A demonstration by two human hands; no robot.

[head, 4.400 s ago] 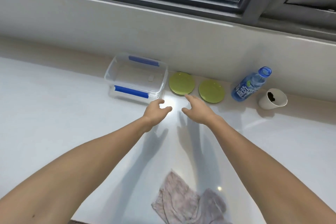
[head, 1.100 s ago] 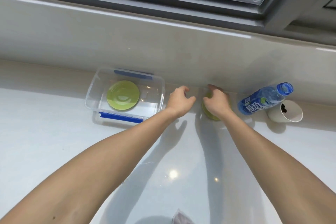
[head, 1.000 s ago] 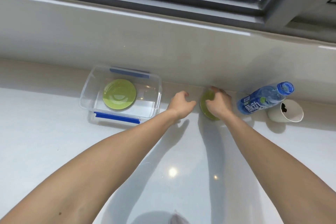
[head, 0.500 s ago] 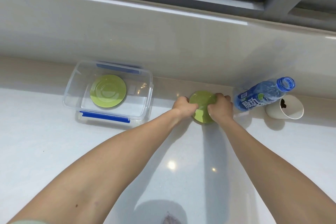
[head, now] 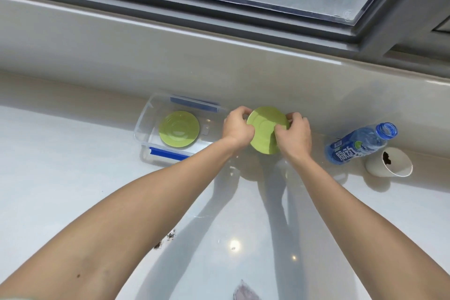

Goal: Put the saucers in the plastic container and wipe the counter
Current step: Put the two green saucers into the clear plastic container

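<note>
both hands, left hand and right hand, grip a green saucer by its edges, tilted above the white desk, just right of the clear plastic container holding another saucer.

Green saucer flat inside clear plastic container, second green saucer tilted, apparently lifted

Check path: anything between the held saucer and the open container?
Nothing visible. Both hands hold the second saucer just right of the container, which has no lid on and holds one saucer.
</note>
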